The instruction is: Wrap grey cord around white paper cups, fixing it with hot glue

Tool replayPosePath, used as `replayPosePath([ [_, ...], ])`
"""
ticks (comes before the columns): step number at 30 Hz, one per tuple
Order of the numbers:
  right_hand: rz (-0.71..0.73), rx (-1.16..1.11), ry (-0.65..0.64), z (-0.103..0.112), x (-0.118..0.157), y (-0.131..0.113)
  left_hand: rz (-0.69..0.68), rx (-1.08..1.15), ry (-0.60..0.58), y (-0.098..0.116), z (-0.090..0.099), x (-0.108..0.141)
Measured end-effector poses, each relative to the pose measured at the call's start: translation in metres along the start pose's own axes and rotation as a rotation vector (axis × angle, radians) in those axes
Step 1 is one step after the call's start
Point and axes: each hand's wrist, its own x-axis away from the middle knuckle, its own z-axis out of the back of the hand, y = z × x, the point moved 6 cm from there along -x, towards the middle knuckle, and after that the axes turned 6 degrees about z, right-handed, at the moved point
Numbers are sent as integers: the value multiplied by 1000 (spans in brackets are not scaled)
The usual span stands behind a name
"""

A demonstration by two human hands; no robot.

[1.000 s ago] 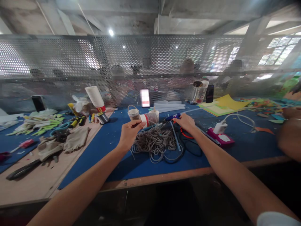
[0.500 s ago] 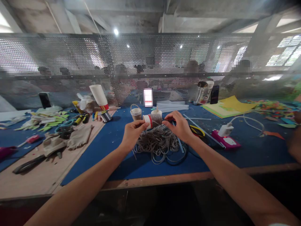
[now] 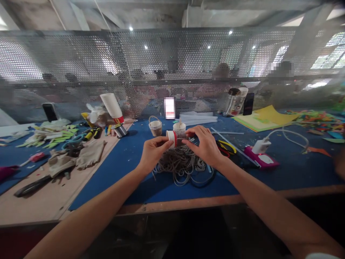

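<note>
My left hand (image 3: 155, 151) grips a paper cup (image 3: 170, 136) by its white rim end, thumb in front. The cup lies sideways, with a red band and grey cord wound round its body. Around the far, wrapped end close the fingers of my right hand (image 3: 203, 144); whether they also pinch a strand is hidden. Beneath both hands a loose heap of grey cord (image 3: 179, 165) spreads over the blue mat. Just behind stand a small handled cup basket (image 3: 155, 128) and a second wrapped cup (image 3: 178, 126).
Pliers with yellow handles (image 3: 226, 146) and a magenta power bank (image 3: 265, 161) with a white plug lie at right. Stacked paper cups (image 3: 111, 108) lean at left, near work gloves (image 3: 90, 154) and scissors (image 3: 72, 142). A perforated metal screen (image 3: 151, 64) rises behind.
My right hand has moved left and closed over the cup's wrapped end, covering more of it. The cup has shifted slightly right, and the camera view has tilted down a little.
</note>
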Motion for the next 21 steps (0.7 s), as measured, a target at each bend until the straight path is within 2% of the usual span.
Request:
replayPosePath([
  [4, 39, 36, -36, -2, 1, -3, -3, -3, -9, 1, 0, 1],
  [15, 6, -56, 48, 0, 1, 1, 0, -9, -6, -1, 0, -2],
  [21, -24, -68, 86, 5, -1, -3, -10, -37, -62, 3, -6, 3],
])
